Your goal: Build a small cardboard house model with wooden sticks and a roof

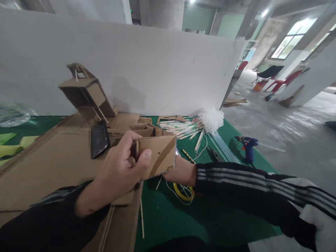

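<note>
My left hand (119, 168) is closed on a small cardboard box (156, 154), with the thumb pressed on its near face. That face has a small dark hole and a darker diagonal band. Behind the box reaches my right hand (180, 171); its wrist shows, but the box hides its fingers, so its grip cannot be made out. A black phone-like slab (100, 140) lies on a large cardboard sheet (49, 157) left of the box. Beyond it stands a taller cardboard construction (88, 91) with sticks, leaning near the white partition.
Bundled wooden sticks (175, 127) and white string (211, 120) lie at the table's back. To the right are a blue glue gun (248, 145), clear glue sticks (223, 147) and dark pliers (215, 154). A yellow tape ring (183, 196) sits nearer. The white partition (157, 70) bounds the back.
</note>
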`<control>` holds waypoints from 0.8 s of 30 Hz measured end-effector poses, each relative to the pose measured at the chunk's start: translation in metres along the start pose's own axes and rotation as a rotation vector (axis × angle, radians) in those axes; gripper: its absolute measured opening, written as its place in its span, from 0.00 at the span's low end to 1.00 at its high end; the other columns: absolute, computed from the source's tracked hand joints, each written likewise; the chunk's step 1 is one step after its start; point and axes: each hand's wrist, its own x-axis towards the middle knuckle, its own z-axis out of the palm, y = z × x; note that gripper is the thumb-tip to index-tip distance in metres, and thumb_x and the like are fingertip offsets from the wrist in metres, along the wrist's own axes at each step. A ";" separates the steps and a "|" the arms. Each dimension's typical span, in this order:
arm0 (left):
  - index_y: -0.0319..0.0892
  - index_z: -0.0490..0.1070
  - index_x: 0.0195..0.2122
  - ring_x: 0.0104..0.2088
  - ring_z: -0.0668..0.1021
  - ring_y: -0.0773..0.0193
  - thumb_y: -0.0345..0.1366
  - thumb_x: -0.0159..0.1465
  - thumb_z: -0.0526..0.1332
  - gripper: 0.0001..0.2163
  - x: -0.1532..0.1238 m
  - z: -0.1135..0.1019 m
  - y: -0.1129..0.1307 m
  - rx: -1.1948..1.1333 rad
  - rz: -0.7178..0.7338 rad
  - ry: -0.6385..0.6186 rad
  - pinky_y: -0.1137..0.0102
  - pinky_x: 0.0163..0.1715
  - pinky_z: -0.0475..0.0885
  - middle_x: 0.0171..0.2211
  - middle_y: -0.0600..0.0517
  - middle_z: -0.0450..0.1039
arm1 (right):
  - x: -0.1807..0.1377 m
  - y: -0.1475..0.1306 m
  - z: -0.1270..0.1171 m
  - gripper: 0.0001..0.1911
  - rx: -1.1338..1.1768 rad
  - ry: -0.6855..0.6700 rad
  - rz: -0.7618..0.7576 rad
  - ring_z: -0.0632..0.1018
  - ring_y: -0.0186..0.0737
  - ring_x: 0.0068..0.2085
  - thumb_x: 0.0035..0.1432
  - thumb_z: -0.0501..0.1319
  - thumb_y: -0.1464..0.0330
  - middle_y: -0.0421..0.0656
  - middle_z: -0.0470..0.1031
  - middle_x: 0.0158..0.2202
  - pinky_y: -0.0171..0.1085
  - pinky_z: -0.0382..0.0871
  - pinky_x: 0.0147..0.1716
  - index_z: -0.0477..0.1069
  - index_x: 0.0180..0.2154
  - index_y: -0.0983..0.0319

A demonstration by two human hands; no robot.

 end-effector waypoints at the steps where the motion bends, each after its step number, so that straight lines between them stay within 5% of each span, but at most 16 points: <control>1: 0.46 0.57 0.37 0.23 0.67 0.69 0.39 0.66 0.55 0.06 0.000 0.000 0.000 -0.008 0.004 -0.004 0.71 0.25 0.61 0.24 0.61 0.59 | 0.001 0.001 0.001 0.14 -0.001 0.004 -0.010 0.75 0.44 0.42 0.64 0.54 0.77 0.44 0.80 0.30 0.43 0.66 0.46 0.78 0.33 0.62; 6: 0.47 0.58 0.37 0.23 0.66 0.68 0.40 0.67 0.55 0.06 0.000 0.000 0.000 -0.051 0.007 0.033 0.71 0.24 0.61 0.24 0.61 0.58 | -0.002 0.003 -0.006 0.12 -0.040 0.034 -0.072 0.75 0.42 0.39 0.66 0.54 0.76 0.43 0.79 0.31 0.41 0.67 0.43 0.76 0.35 0.61; 15: 0.47 0.60 0.38 0.24 0.67 0.69 0.40 0.67 0.55 0.05 0.002 -0.006 0.005 -0.223 -0.058 0.060 0.74 0.23 0.64 0.26 0.60 0.61 | -0.039 -0.008 -0.057 0.12 -0.126 0.166 -0.159 0.72 0.41 0.31 0.69 0.48 0.74 0.44 0.74 0.31 0.38 0.63 0.30 0.68 0.36 0.60; 20: 0.47 0.61 0.38 0.27 0.69 0.69 0.40 0.67 0.55 0.05 0.003 -0.006 0.007 -0.285 -0.086 0.075 0.75 0.26 0.66 0.28 0.59 0.63 | -0.058 -0.021 -0.079 0.12 0.256 0.521 0.021 0.74 0.42 0.36 0.62 0.49 0.77 0.46 0.74 0.34 0.39 0.69 0.35 0.68 0.41 0.60; 24: 0.47 0.60 0.38 0.27 0.69 0.69 0.41 0.68 0.55 0.05 0.003 -0.005 0.007 -0.287 -0.127 0.076 0.74 0.26 0.66 0.28 0.59 0.64 | -0.068 -0.039 -0.098 0.20 0.608 0.875 0.283 0.75 0.47 0.45 0.71 0.44 0.61 0.48 0.73 0.43 0.45 0.70 0.43 0.73 0.44 0.59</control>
